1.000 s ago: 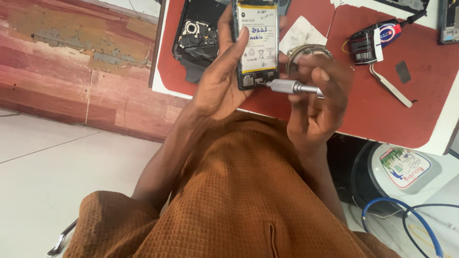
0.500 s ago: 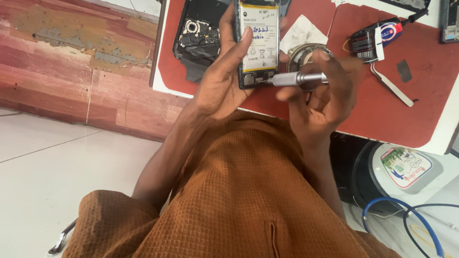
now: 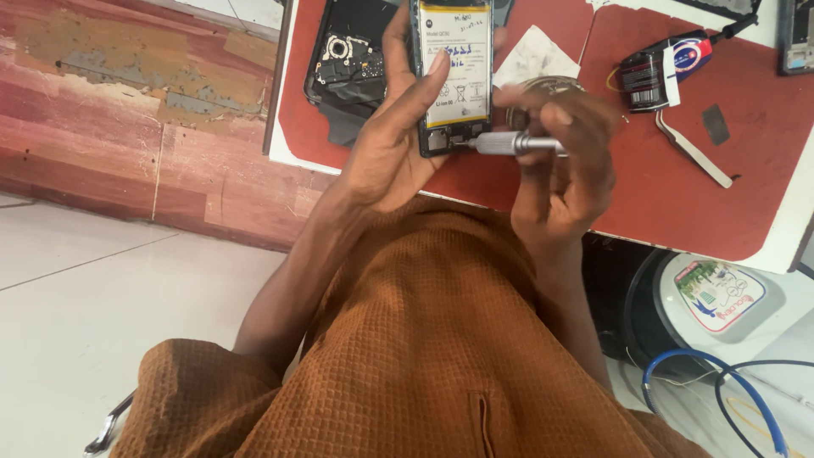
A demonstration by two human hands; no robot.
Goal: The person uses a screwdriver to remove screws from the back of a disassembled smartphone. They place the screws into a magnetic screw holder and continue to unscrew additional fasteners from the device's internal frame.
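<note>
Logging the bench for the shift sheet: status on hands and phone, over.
Left hand grips opened phone, battery side up. Right hand holds silver screwdriver, tip at phone's lower edge. Tweezers lie apart on the red mat; nothing in the way.

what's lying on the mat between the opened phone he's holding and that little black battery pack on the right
In the head view, a crumpled white tissue lies between the opened phone and the black battery pack.

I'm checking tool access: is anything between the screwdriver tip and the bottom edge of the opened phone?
Nothing visible: the screwdriver in the right hand reaches the opened phone directly; the left hand grips the other side.
</note>
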